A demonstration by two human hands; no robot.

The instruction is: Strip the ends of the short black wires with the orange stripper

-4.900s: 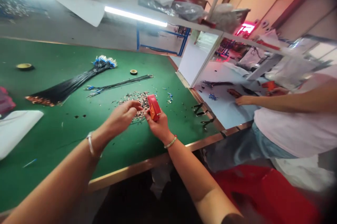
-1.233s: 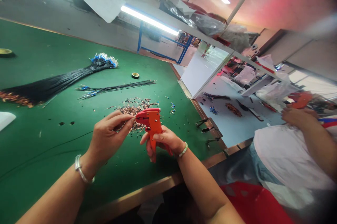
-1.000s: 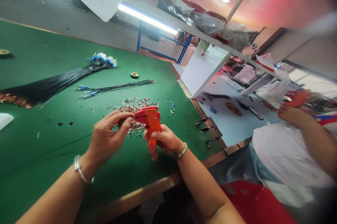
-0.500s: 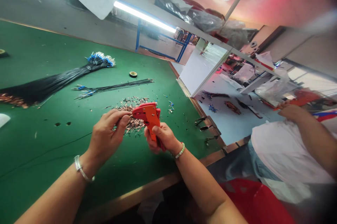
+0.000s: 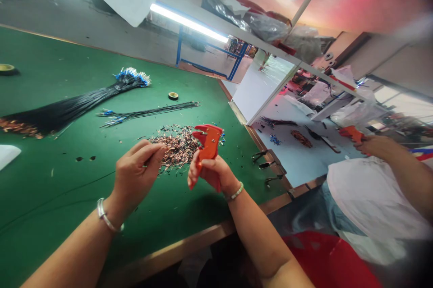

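Right hand [image 5: 211,173] was closed around the grip of an orange hand crimper [image 5: 208,146], tool held upright at centre of frame, head up, just right of a pile of small copper-tipped wire pieces [image 5: 176,146]. Left hand [image 5: 137,168] had thumb and fingers pinched together at the pile's lower left edge; too small to tell if a piece sat between them. Both hands were above a green work table [image 5: 67,180], a silver bangle [image 5: 106,217] on the left wrist, a beaded bracelet [image 5: 237,191] on the right.

Upper left of the pile lay a thick bundle of black wires [image 5: 74,110] with blue ends, and a thinner bundle [image 5: 149,111]. A tape roll [image 5: 173,95] sat beyond. Far right, a co-worker's hand [image 5: 375,146] in a white shirt [image 5: 372,198] held a separate orange tool [image 5: 351,133].
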